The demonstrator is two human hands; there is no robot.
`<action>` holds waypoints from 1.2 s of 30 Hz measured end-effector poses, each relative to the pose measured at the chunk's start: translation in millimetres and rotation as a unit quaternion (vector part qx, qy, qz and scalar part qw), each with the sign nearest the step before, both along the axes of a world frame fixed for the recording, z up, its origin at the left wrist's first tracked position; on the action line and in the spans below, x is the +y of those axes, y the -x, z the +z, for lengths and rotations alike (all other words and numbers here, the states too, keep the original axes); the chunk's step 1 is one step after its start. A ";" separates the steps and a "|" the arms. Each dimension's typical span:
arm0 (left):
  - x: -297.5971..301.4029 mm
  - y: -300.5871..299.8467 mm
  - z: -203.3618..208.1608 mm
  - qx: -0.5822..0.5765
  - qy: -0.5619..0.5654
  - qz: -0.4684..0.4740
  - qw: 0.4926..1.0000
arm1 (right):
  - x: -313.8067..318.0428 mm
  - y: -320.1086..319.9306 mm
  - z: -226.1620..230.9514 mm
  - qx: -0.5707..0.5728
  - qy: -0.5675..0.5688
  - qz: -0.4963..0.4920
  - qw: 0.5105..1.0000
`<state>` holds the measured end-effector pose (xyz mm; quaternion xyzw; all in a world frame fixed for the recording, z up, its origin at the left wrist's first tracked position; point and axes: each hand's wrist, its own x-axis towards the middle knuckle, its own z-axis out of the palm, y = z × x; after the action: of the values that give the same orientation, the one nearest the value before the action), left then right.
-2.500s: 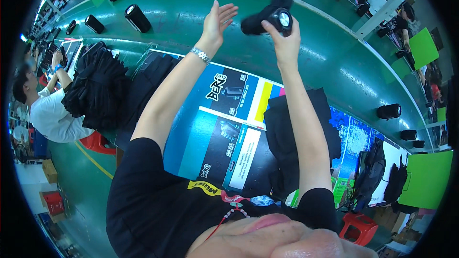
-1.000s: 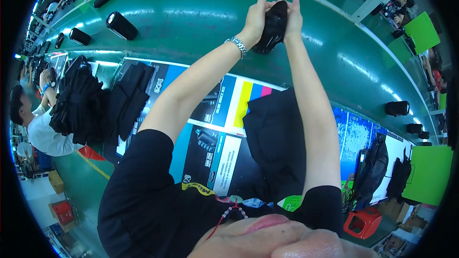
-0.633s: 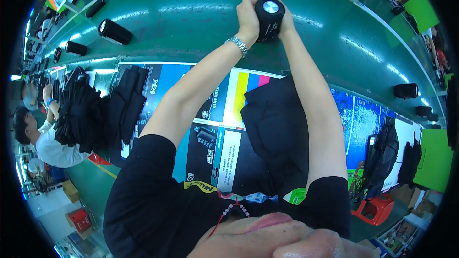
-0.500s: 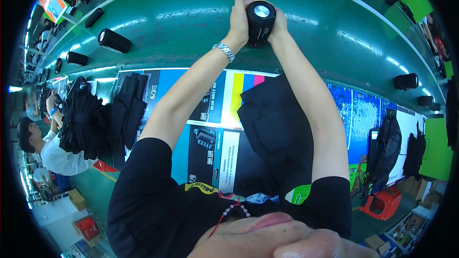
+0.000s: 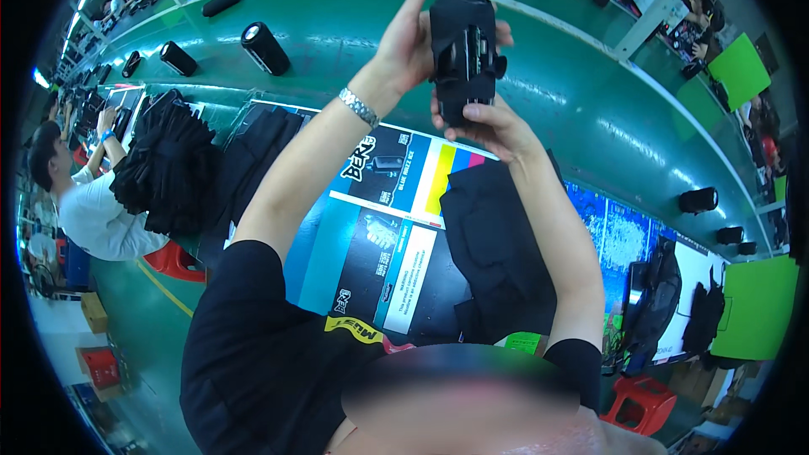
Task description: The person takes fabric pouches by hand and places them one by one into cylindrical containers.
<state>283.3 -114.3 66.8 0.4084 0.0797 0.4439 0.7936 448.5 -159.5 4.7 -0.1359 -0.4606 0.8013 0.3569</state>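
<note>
Out over the green work surface, a black cylindrical speaker (image 5: 463, 46) is held up between both my hands, its long side with raised parts facing me. My left hand (image 5: 403, 44) presses against its left side, thumb stretched upward and the other fingers hidden behind it. Around its lower end wraps my right hand (image 5: 499, 128), with the thumb across the front. Fingertips also show at the upper right side of the speaker; whose hand they belong to is partly hidden. Nearer to me, flat black cloth pieces (image 5: 497, 240) lie on the printed table cover (image 5: 371, 227).
Several black speakers stand along the green surface (image 5: 354, 25), including one upright speaker (image 5: 265, 49) at left and another speaker (image 5: 699, 200) at right. A black cloth pile (image 5: 168, 173) sits left, beside a seated co-worker (image 5: 97, 202). A red stool (image 5: 640, 404) is at lower right.
The speaker has turned, so its silver round end no longer shows and its side faces me. My right hand has shifted to its lower end. The whole view has swung.
</note>
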 end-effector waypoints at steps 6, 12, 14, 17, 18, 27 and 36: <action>-32.2 2.2 2.3 0.006 0.058 0.125 0.990 | -30.4 26.5 21.8 -0.096 -0.033 -0.112 0.988; -50.8 -1.5 -2.2 -0.031 0.059 0.229 0.971 | -40.8 39.1 22.9 -0.161 -0.160 -0.252 0.941; -50.7 -1.6 -6.0 -0.032 0.060 0.247 0.966 | -41.0 36.9 21.3 -0.163 -0.179 -0.280 0.929; -42.8 -1.7 -13.1 -0.050 0.091 0.150 0.983 | -38.3 26.5 21.1 -0.194 -0.088 -0.165 0.963; -41.6 -1.9 -15.7 -0.049 0.092 0.150 0.983 | -42.5 27.2 19.9 -0.171 -0.064 -0.157 0.971; -43.6 -9.3 -44.3 -0.019 0.104 0.178 0.978 | -47.7 33.9 8.5 -0.045 0.036 -0.179 0.982; -46.6 -13.0 -40.8 0.041 0.040 0.213 0.975 | -48.1 23.4 0.3 -0.062 0.011 -0.170 0.983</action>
<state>296.3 -160.9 26.0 0.3675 0.2156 0.5820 0.6926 425.2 -207.5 5.0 -0.2657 -0.4434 0.7239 0.4570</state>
